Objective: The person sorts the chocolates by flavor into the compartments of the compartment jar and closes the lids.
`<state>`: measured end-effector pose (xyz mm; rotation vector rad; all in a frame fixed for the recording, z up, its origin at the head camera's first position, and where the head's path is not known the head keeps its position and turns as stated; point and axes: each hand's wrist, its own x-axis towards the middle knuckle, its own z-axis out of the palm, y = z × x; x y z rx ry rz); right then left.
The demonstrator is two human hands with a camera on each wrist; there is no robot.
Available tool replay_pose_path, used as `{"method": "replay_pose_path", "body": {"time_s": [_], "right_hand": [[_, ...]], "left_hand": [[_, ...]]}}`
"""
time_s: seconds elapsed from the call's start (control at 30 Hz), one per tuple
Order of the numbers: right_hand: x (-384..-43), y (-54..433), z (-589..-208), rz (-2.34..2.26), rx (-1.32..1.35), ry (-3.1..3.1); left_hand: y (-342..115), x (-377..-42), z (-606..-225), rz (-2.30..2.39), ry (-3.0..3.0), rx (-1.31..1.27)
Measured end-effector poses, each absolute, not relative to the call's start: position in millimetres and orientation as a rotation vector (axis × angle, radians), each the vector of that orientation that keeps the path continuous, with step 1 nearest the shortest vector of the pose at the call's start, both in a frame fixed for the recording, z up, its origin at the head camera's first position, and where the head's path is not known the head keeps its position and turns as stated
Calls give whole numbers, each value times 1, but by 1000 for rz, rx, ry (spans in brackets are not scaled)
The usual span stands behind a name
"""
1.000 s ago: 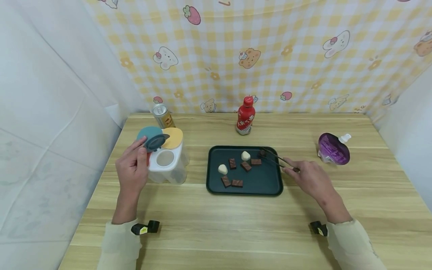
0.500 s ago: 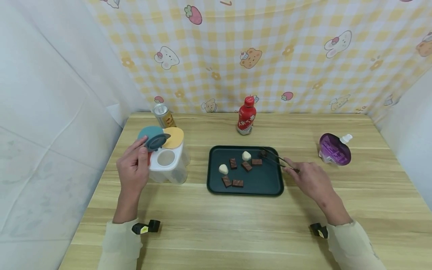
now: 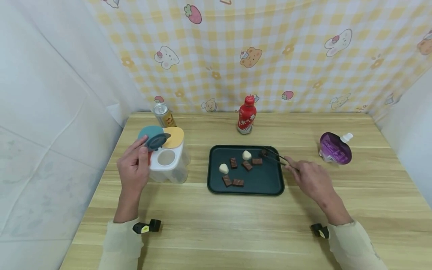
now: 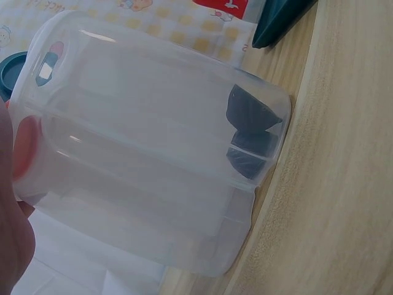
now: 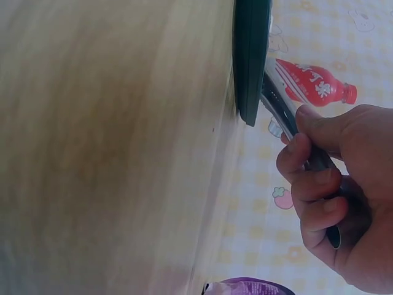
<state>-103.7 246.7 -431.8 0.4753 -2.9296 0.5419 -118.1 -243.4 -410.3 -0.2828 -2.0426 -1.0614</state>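
Observation:
At the left stands a clear container [image 3: 176, 173] with a white top, a round opening and coloured lids. My left hand [image 3: 133, 168] holds its flipped-up teal lid [image 3: 156, 141] between thumb and fingers. Dark pieces [image 4: 252, 132] lie at the container's bottom in the left wrist view. My right hand [image 3: 312, 180] grips metal tongs [image 5: 281, 107], fingers curled round the handle. The tongs' tips are at a dark chocolate piece [image 3: 264, 152] in the upper right corner of a dark green tray [image 3: 246, 192]. Several brown chocolates [image 3: 238, 183] and two white pieces [image 3: 224, 168] lie there too.
A gold drink can [image 3: 165, 116] stands behind the container. Behind the tray is a red bottle [image 3: 246, 116]. A purple spouted pouch [image 3: 335, 148] lies at the right. A checked cloth [image 3: 216, 56] hangs along the table's back edge.
The tongs' arms look slightly closer together around the dark chocolate, and my right hand has barely shifted. My left hand and the lid stay as they were.

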Motion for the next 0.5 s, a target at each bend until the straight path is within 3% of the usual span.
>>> {"method": "replay_pose_path", "body": {"time_s": [0.5], "right_hand": [[-105, 237, -418, 522, 546, -2715]], "left_hand": [[-242, -118, -409, -1069, -2045, -270]]}}
